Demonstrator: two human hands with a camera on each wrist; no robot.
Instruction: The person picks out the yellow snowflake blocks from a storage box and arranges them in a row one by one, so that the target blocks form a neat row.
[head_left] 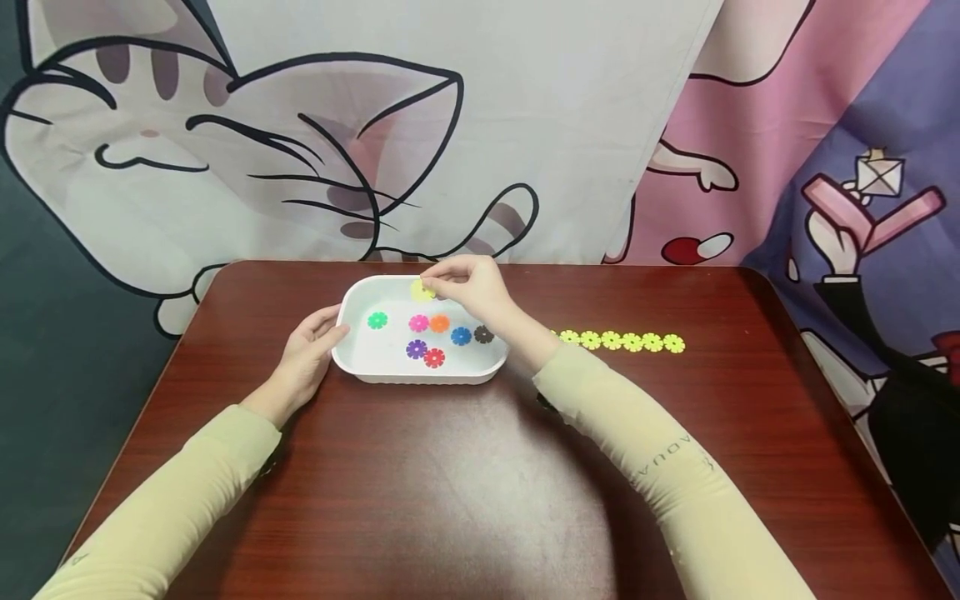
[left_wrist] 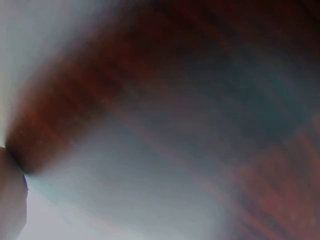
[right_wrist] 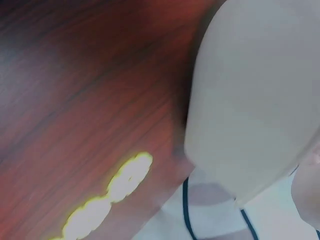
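Observation:
A white tray stands at the back of the table, and my left hand grips its left rim with the thumb on the edge. Above the tray's far side, my right hand pinches a yellow flower-shaped disc between thumb and fingertips. Inside the tray lie several similar discs, among them a green one, a pink one, an orange one and a red one. The left wrist view is badly blurred; the right wrist view shows the tray's outer side.
To the right of the tray, a row of yellow discs lies on the brown table, its left end hidden behind my right forearm. A cloth with cartoon prints hangs behind the table's far edge.

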